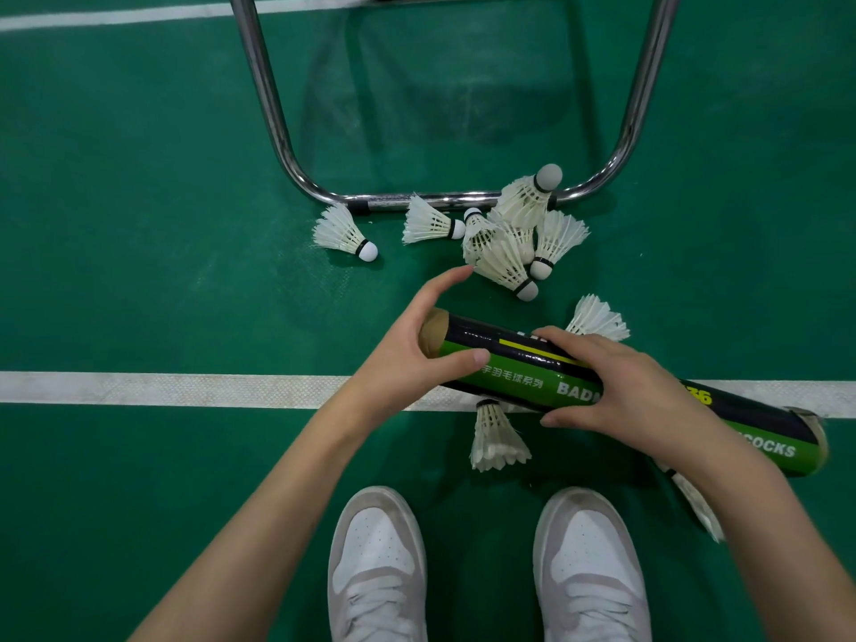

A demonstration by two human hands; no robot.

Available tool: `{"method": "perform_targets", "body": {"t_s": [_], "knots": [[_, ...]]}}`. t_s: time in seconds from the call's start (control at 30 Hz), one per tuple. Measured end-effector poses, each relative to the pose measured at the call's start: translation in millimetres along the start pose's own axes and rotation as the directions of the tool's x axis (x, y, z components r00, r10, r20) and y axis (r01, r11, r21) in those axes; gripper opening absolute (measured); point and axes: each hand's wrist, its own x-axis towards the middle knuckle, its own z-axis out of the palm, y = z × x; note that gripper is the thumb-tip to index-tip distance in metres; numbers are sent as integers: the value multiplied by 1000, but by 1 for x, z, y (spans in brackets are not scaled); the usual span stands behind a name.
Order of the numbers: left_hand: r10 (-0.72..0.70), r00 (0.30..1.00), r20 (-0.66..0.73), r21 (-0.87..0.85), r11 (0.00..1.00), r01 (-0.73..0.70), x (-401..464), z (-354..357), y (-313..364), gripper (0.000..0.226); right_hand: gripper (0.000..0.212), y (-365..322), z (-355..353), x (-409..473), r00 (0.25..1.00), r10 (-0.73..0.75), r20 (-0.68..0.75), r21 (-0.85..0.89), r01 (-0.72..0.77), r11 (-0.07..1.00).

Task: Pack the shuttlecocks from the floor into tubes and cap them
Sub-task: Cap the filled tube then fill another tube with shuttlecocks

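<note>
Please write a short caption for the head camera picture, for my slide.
Both hands, left and right, hold a shuttlecock tube above loose shuttlecocks on green floor.

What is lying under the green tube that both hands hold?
Under the tube, one shuttlecock lies on the floor, cork toward the tube; feathers of another show behind. The tube's inside cannot be seen.

tube (519,373): held level | left hand (417,359), right hand (620,386) gripping
</note>
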Motion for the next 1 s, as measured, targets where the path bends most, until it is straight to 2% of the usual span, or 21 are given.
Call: {"method": "perform_targets", "body": {"t_s": [0.13,0.27,0.37,0.57,0.67,0.83,1.0], "knots": [[-12,1000,-21,73,997,13,7,2,4,59,87,6,-2,0,1000,19,2,19,-19,1000],[-24,993,-120,51,998,30,20,-5,3,43,86,13,-8,1,999,41,-20,6,-40,999],[11,984,-179,105,994,8,36,-9,2,34,86,21,-12,-4,997,68,-30,-6,-68,998],[30,981,-192,183,983,6,76,-4,-2,24,88,37,-20,-12,988,145,-59,2,-145,989],[27,982,-188,257,966,23,92,2,-11,26,89,44,-23,-15,983,169,-66,1,-169,986],[-79,985,-155,338,933,128,112,5,-27,49,88,52,-23,-20,979,190,-73,14,-189,982],[-145,988,-55,368,917,155,118,6,-31,59,88,56,-22,-23,977,196,-86,30,-195,980]]}}
